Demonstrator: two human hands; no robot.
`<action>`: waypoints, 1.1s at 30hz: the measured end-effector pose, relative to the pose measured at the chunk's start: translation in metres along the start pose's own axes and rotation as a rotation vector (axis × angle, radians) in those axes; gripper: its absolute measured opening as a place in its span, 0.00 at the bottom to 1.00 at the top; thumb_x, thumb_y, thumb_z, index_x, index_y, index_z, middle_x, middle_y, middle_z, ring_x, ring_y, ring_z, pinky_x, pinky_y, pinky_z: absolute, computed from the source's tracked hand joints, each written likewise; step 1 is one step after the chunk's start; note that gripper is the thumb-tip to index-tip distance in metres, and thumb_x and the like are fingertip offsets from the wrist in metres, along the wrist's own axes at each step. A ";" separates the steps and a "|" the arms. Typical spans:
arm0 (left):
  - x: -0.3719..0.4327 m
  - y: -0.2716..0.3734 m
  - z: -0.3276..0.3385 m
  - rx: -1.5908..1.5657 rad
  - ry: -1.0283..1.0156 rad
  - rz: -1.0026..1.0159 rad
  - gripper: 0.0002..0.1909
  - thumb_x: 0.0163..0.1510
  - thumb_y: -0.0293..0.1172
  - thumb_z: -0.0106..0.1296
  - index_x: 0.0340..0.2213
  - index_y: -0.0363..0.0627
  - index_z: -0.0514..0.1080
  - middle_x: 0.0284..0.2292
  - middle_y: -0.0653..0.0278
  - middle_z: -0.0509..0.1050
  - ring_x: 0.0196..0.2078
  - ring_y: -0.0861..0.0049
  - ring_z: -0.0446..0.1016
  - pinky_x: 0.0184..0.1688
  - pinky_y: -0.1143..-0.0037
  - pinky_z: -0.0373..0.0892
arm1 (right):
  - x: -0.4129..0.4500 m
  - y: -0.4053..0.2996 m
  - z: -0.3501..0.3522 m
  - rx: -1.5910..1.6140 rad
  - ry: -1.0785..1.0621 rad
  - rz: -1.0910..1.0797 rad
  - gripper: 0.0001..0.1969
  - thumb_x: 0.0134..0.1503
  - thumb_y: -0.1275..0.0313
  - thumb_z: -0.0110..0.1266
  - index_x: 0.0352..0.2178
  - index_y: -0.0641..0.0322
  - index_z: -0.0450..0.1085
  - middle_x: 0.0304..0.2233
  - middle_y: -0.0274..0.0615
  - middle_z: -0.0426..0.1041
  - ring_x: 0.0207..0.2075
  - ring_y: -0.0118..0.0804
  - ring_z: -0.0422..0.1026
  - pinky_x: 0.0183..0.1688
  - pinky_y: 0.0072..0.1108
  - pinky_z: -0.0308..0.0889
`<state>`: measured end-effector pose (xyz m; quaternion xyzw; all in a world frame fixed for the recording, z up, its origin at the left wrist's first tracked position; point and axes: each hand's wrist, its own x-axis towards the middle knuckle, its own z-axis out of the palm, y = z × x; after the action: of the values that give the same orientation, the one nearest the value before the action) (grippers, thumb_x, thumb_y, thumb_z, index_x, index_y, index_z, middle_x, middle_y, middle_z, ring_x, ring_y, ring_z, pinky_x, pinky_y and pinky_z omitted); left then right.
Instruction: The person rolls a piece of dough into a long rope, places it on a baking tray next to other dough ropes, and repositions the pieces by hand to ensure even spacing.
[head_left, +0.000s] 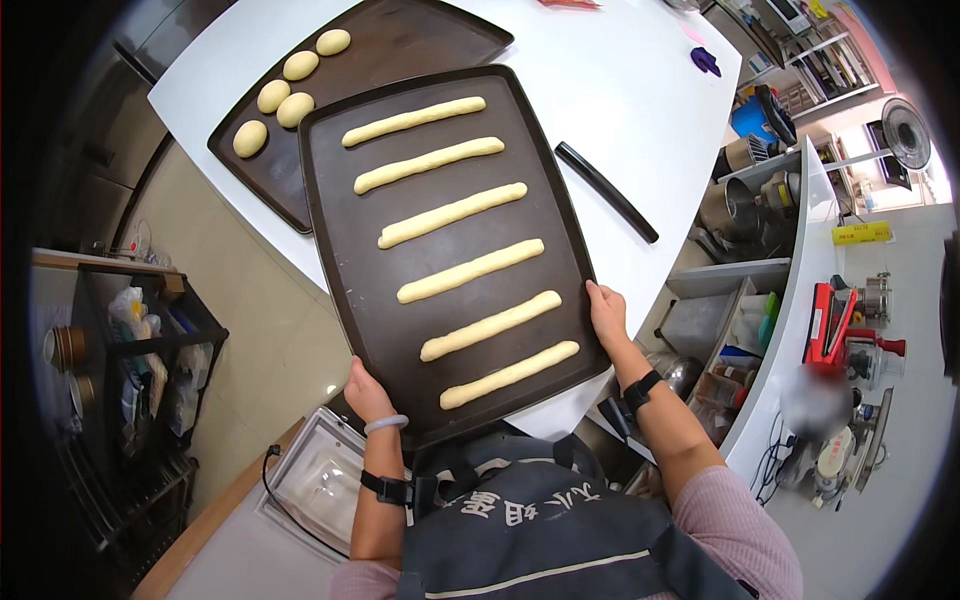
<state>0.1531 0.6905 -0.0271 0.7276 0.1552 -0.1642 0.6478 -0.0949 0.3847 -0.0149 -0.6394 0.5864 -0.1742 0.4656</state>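
Observation:
Between my two hands is a dark metal baking tray bearing several long dough ropes, laid roughly parallel with gaps between them. My left hand grips the tray's left rim near the lower corner, its fingers hidden beneath. On the right rim, my right hand has its thumb on the edge, the other fingers mostly hidden. The held tray overlaps a second dark baking tray on the white table, where several round dough balls sit along the left side. A black rolling pin lies on the table right of the held tray.
The white table extends ahead, with a dark purple item at its far right. A black shelf rack stands at left. A white counter with open shelves of pans and bowls runs along the right. A lidded container is at lower left.

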 end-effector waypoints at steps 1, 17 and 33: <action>0.000 0.000 0.001 -0.009 0.004 -0.018 0.23 0.62 0.39 0.43 0.34 0.24 0.74 0.32 0.57 0.77 0.34 0.74 0.71 0.41 0.75 0.66 | 0.000 0.002 0.002 -0.062 0.051 -0.096 0.20 0.59 0.60 0.51 0.27 0.72 0.73 0.19 0.42 0.72 0.21 0.32 0.68 0.28 0.25 0.64; 0.063 0.114 -0.088 0.452 -0.180 0.242 0.20 0.59 0.47 0.47 0.40 0.41 0.70 0.27 0.63 0.72 0.30 0.80 0.69 0.37 0.77 0.67 | -0.025 -0.140 -0.238 -0.068 0.248 -0.377 0.12 0.58 0.68 0.55 0.40 0.62 0.75 0.32 0.38 0.77 0.29 0.22 0.72 0.33 0.15 0.67; 0.082 0.177 0.119 0.761 -0.774 0.854 0.26 0.44 0.32 0.63 0.45 0.37 0.70 0.40 0.51 0.72 0.43 0.60 0.72 0.47 0.69 0.68 | 0.062 -0.255 -0.020 -0.301 -0.185 -0.725 0.13 0.51 0.68 0.61 0.36 0.65 0.75 0.30 0.43 0.77 0.30 0.34 0.76 0.35 0.23 0.71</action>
<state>0.3003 0.5532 0.0822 0.7907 -0.4558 -0.1856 0.3642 0.0553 0.2894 0.1791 -0.8789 0.2975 -0.1813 0.3259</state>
